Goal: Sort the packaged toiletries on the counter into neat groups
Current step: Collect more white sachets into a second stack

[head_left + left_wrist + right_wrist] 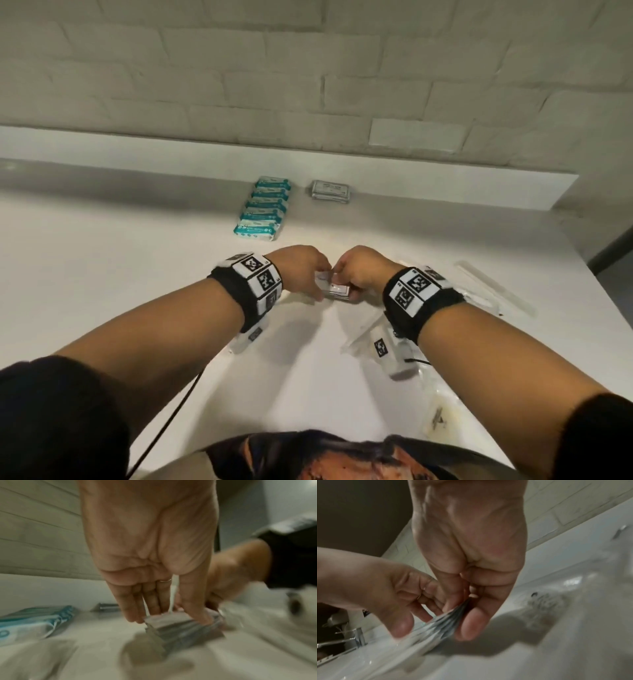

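Note:
Both hands meet over a small stack of flat silver-grey packets [337, 290] on the white counter [102, 274]. My left hand [308, 274] pinches the stack [180, 626] between thumb and fingers from its left side. My right hand [356, 275] grips the same stack [443, 623] between thumb and curled fingers from the right. Further back lies a row of several teal-and-white packets [262, 210], overlapping one another. To their right sits a second pile of silver-grey packets [330, 192] near the wall ledge.
Clear plastic-wrapped items lie right of my right wrist [493, 291] and near the front right edge [442, 411]. A chrome tap [357, 638] and a sink edge show at the far left in the right wrist view. A white ledge [274, 157] borders the counter's back.

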A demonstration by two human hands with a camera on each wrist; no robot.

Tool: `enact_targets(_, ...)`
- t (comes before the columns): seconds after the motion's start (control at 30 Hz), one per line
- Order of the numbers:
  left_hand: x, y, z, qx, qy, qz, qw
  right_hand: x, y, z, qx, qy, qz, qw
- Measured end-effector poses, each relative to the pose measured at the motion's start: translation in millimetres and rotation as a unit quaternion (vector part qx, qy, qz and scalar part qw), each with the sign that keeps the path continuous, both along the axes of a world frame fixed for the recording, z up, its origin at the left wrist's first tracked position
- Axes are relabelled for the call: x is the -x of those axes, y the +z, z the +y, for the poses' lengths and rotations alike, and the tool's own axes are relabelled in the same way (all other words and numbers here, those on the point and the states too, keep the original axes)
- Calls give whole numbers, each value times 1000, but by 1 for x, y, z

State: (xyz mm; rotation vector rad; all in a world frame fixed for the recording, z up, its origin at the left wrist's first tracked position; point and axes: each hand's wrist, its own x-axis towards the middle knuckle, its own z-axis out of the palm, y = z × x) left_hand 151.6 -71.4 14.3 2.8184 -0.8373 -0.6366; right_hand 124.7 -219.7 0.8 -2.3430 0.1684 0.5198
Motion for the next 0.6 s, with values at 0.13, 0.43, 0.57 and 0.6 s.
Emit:
enact_targets(0.13, 1, -18, -4, -29, -34, -54, 998, -3, 5, 3, 136, 96, -23, 986)
enact_targets(0.43, -8, -21, -15, 0, -14, -44, 999, 0, -2, 1, 280, 193, -76, 937)
enact_targets(0.57, -25, -23, -21, -15, -13, -48, 999, -20, -3, 1, 274, 185, -67, 941)
enact_targets(0.6, -31, -24, -22, -17, -13, -52, 998, -27, -3, 1, 276, 185, -65, 941)
